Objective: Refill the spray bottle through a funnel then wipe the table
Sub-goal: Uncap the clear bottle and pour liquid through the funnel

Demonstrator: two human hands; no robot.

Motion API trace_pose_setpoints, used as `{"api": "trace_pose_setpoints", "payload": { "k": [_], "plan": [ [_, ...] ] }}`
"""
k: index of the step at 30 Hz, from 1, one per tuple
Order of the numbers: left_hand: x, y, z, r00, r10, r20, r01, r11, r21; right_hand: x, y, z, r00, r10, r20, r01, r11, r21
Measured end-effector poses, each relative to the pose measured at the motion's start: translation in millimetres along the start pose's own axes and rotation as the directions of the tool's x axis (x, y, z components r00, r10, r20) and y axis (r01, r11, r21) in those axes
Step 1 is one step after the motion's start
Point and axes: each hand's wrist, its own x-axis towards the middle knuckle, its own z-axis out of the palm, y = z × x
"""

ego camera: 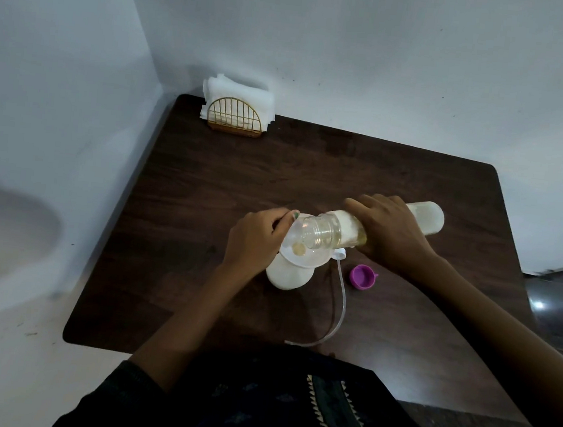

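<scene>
A white spray bottle [288,277] stands on the dark wooden table [206,189] with a white funnel [306,258] in its neck. My left hand [257,236] grips the funnel's left rim. My right hand [393,234] grips a clear refill bottle [333,233], tipped almost level with its open mouth over the funnel. A little yellowish liquid lies in the funnel. The spray head [338,253] with its long clear tube [330,316] lies on the table just right of the spray bottle.
A purple cap [363,278] lies right of the spray head. At the table's far left corner, a gold wire holder [235,117] with white napkins [239,97] stands against the wall. Walls close the left and far sides.
</scene>
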Motion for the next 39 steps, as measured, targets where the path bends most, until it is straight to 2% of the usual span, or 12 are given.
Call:
{"api": "trace_pose_setpoints", "payload": {
  "k": [39],
  "plan": [
    [0.9, -3.8, -1.4, 1.000, 0.012, -0.015, -0.012, 1.000, -0.013, 2.6, -2.1, 0.2, 1.000, 0.004, 0.019, -0.004, 1.000, -0.007]
  ]
}}
